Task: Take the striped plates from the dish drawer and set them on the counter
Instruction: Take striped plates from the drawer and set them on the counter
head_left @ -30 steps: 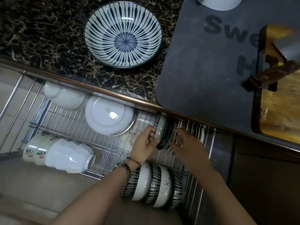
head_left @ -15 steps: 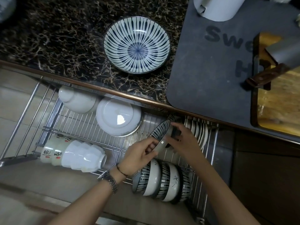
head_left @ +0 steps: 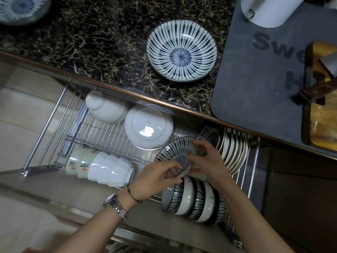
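Dark marbled surface point(head_left: 94, 39) at top, carrying one striped plate point(head_left: 181, 50) face up. Below it, the open wire dish drawer point(head_left: 102, 136) holds white bowls point(head_left: 148, 127) and a row of striped bowls point(head_left: 193, 199). Both forearms reach in from the lower edge. Left hand point(head_left: 156, 177) and right hand point(head_left: 207, 161) share a second striped plate point(head_left: 177, 151), tilted above the rack: left grip pinching its near rim, right grip curled over its far edge.
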Demonstrator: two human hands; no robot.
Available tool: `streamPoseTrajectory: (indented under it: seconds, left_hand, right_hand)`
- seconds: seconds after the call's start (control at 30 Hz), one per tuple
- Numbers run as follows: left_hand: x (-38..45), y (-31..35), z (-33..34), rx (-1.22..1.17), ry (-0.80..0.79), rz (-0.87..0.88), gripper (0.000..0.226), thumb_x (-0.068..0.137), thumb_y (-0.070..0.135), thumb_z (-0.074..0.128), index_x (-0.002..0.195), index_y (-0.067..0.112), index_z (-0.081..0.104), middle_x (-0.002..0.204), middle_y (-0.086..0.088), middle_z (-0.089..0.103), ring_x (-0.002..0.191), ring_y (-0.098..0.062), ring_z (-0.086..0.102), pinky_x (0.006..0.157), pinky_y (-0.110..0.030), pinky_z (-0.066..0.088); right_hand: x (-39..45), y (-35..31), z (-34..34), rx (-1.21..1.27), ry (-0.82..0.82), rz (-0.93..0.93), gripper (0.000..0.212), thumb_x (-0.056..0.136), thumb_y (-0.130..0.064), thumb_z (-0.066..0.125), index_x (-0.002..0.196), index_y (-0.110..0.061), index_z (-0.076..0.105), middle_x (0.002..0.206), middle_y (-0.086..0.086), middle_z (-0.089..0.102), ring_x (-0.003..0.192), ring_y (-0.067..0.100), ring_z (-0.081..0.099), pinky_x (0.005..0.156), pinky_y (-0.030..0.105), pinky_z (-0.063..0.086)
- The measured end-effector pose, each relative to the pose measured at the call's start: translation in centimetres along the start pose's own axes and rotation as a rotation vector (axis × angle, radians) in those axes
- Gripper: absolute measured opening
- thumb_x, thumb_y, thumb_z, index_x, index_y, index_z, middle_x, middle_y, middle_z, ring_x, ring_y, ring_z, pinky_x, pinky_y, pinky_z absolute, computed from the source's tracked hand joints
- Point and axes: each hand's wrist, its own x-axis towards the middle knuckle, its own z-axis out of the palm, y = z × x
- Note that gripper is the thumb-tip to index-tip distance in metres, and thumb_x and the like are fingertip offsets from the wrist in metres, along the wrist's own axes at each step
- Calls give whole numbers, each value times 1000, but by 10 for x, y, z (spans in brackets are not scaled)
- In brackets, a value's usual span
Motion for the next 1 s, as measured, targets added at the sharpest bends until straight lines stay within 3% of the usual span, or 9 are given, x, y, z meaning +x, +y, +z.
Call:
streamPoseTrajectory:
  seconds: [0.13, 0.23, 0.37, 0.43, 0.53, 0.67, 0.8, 0.9, 1.0]
  left_hand:
    - [-13, -10, -30, -264, 130, -159, 23, 75, 37, 72, 94, 24, 69, 87, 0, 73, 83, -12, 67, 77, -24, 52]
    - [-24, -29, -48, -120, 303, -264, 27, 79, 24, 71, 105, 17, 66, 102, -2, 67, 99, -17, 62, 88, -30, 48]
    - [-33, -41, -51, -132, 264, -458, 40, 79, 14, 72, 116, 19, 57, 117, -10, 60, 101, -18, 56, 89, -28, 44]
    - [-35, -40, -48, -234, 236, -522, 44, 78, 12, 72, 117, 21, 55, 117, -12, 59, 96, -23, 59, 92, -40, 49]
    - [-39, -33, -44, -416, 204, -594, 48, 80, 4, 68, 122, 18, 51, 109, -12, 56, 98, -34, 64, 80, -54, 56]
    - [-47, -19, -46, -398, 254, -556, 52, 78, -4, 66, 124, 15, 51, 109, -26, 56, 81, -26, 63, 59, -32, 60]
    - [-61, 4, -57, -426, 299, -531, 54, 77, -10, 64, 123, 15, 52, 110, -21, 59, 81, -32, 59, 79, -50, 52]
    - [-71, 24, -73, -402, 366, -458, 55, 76, -11, 64, 121, 19, 54, 110, -17, 62, 83, -35, 61, 86, -53, 53]
    - [-78, 47, -92, -384, 421, -401, 58, 75, -13, 63, 123, 19, 53, 112, -13, 63, 84, -33, 62, 78, -48, 58]
  right_hand:
    - [-11, -2, 5, 27, -87, 13, 42, 78, 0, 67, 112, -23, 57, 130, 7, 55, 98, 32, 66, 72, 55, 59]
    - [-16, -6, 6, 2, -121, 7, 43, 78, -1, 68, 114, -23, 57, 139, 4, 49, 96, 34, 68, 75, 57, 58]
    - [-21, -11, 6, -21, -156, -9, 44, 80, 1, 67, 115, -24, 59, 141, 2, 49, 86, 34, 72, 72, 56, 59]
    - [-24, -11, 4, -9, -180, -31, 43, 80, 1, 66, 110, -27, 60, 137, -1, 53, 81, 29, 73, 70, 55, 60]
    - [-29, -12, -1, 4, -207, -53, 45, 79, 2, 65, 109, -30, 61, 132, -4, 58, 80, 27, 74, 69, 56, 60]
    - [-41, -18, -7, 34, -247, -73, 47, 78, 1, 64, 112, -31, 60, 130, -3, 58, 88, 25, 73, 72, 52, 61]
    - [-56, -37, -13, -31, -289, -121, 50, 77, 0, 64, 114, -31, 57, 133, -1, 58, 116, 25, 61, 88, 51, 56]
    - [-68, -59, -18, 43, -376, -112, 51, 76, 8, 63, 115, -25, 55, 125, -4, 62, 92, 22, 73, 62, 34, 61]
    - [-79, -83, -23, 14, -429, -165, 54, 75, 10, 63, 115, -24, 53, 120, -5, 64, 88, 21, 74, 59, 30, 62]
